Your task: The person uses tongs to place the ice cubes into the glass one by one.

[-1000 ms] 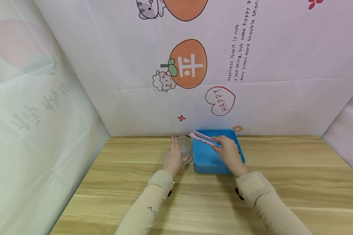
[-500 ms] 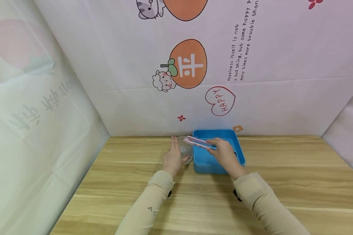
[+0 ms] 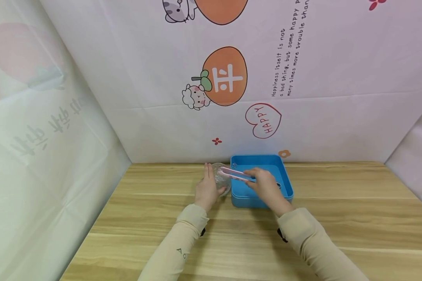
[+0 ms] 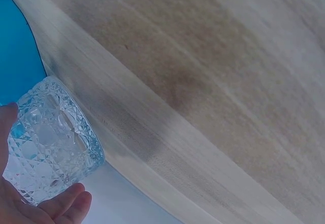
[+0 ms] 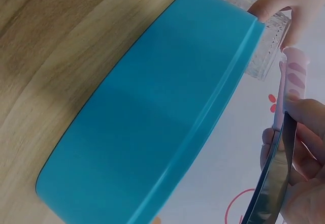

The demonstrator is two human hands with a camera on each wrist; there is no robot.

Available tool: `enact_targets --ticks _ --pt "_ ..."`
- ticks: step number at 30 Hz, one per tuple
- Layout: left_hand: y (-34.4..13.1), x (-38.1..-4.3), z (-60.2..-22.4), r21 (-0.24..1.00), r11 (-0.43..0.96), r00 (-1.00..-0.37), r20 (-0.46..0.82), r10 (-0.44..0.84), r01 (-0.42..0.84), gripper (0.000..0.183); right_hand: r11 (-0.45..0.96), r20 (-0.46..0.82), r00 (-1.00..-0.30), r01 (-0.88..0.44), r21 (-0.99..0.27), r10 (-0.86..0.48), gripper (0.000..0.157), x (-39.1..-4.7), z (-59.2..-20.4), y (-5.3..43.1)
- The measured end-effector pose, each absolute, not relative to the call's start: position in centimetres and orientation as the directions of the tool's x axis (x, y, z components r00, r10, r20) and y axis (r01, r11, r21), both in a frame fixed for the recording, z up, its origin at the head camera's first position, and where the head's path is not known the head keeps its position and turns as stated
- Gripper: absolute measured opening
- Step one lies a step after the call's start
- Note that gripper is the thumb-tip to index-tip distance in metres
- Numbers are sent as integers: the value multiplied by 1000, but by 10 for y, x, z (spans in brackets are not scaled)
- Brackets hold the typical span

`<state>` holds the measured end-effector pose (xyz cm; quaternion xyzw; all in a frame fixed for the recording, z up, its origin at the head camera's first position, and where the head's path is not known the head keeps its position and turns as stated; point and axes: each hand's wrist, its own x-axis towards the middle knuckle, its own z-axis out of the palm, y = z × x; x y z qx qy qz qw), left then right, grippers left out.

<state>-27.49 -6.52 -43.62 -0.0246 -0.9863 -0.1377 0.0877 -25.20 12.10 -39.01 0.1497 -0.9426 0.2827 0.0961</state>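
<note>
My left hand (image 3: 206, 192) holds a clear cut-glass cup (image 4: 48, 137) against the left side of a blue box (image 3: 254, 201). Its thumb is at the near side and its fingers lie along the left side. My right hand (image 3: 268, 189) grips tongs (image 3: 236, 176) with pink patterned arms, also seen in the right wrist view (image 5: 295, 76) beside their shiny metal handle (image 5: 274, 183). The tongs' tips overlap the cup's mouth in the head view. Inside the box's back left corner sits a small clear piece (image 3: 234, 165). The cup's contents are unclear through the patterned glass.
Box and cup stand near the back edge of a wooden table (image 3: 154, 218). Close behind rises a white printed cloth (image 3: 154, 128), with another white cloth (image 3: 56, 171) hanging along the left.
My right hand has shifted left and slightly nearer, carrying the tongs' tips from over the box's back left corner to over the cup. My left hand has stayed on the cup.
</note>
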Motion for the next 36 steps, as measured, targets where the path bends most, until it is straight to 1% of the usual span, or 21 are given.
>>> enact_targets --ticks 15,21,30,36 --pt "-66 -275 -437 294 953 -985 174 21 72 101 792 284 -931 -347 -503 -228 34 -252 -389 119" --pt "-65 -275 -437 280 957 -983 181 29 80 102 786 281 -936 -333 -520 -211 36 -254 -389 120" --pt "-66 -275 -437 260 962 -980 198 31 83 101 789 291 -941 -311 -530 -175 40 -261 -391 124" --pt "-66 -273 -436 268 959 -977 209 32 89 101 815 298 -948 -261 -518 -114 41 -270 -393 130"
